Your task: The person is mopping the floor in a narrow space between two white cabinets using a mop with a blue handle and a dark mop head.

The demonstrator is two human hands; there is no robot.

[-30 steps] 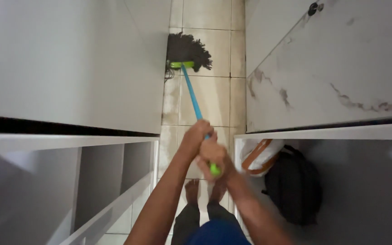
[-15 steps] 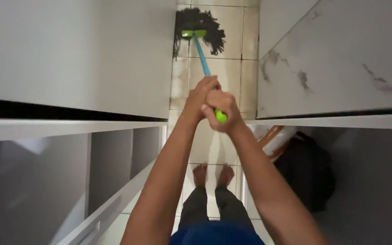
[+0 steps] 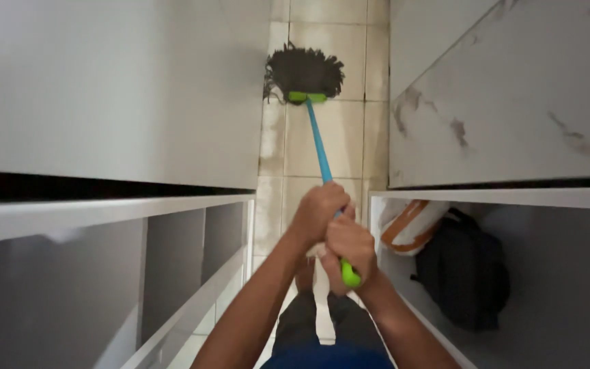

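Head camera looks straight down a narrow tiled aisle between two white cabinet runs, and the mop [image 3: 319, 130] is the landmark for everything else. Its dark string head [image 3: 304, 70] lies on the floor tiles [image 3: 339, 147] at the far end of the aisle, clipped into a green bar, and the blue handle slants back to a green end grip. The left hand [image 3: 317, 213] is wrapped closed around the handle higher up the shaft; the right hand [image 3: 349, 247] is closed around it just behind, close to the green grip, the two hands touching. Bare feet [image 3: 305, 270] stand on the tiles directly below the hands. Judging from the tight space, a sideways sweep could knock the mop head or handle against the left cabinet [image 3: 110, 96], which the strings already lie just beside, or against the marbled white counter [image 3: 507, 102] on the mop's right. The tiles near the mop head look darker, possibly damp, so bare feet could slip there. As for containers, the open shelf compartment [image 3: 554, 273] to the right of the handle holds a black backpack [image 3: 464, 270] and, touching it, a white bag with orange trim [image 3: 411, 222]; a wide backswing could catch them. The shelf compartments [image 3: 172, 260] left of the handle show nothing inside.
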